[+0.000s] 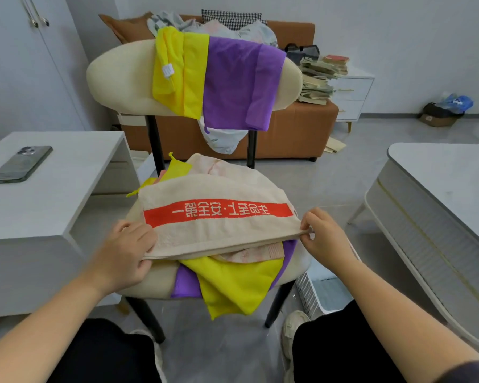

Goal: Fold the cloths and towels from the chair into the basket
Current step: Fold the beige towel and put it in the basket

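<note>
- The left hand [127,252] grips the near left corner of the towel [219,230], with its fingers curled over the folded edge.
- The right hand [325,233] pinches the near right corner of the same edge between thumb and fingers.
- The towel is beige with a red band of white characters. It lies stretched between both hands on top of the pile on the chair [152,283], and its near edge is lifted a little.
- A pink towel [257,254] shows just under that lifted edge.
- Below it a yellow cloth [233,283] hangs over the front of the seat, lying on a purple cloth [186,283].
- More yellow and pale pink fabric shows at the far side of the pile.
- The basket [310,295], white and perforated, stands on the floor beside the chair's right front leg. It is partly hidden by the seat and the person's leg.
- Over the chair's backrest hang a draped yellow cloth [180,76] and, touching it on the right, a draped purple cloth [238,84].
- A white patterned cloth [224,140] hangs below them, behind the backrest.
- To the left, a white surface [75,167] carries a phone [21,164] lying flat.
- To the right is another white surface [448,178].
- Behind the chair, a brown sofa [296,131] holds piled fabric, cushions and a stack of books [318,78].
</note>
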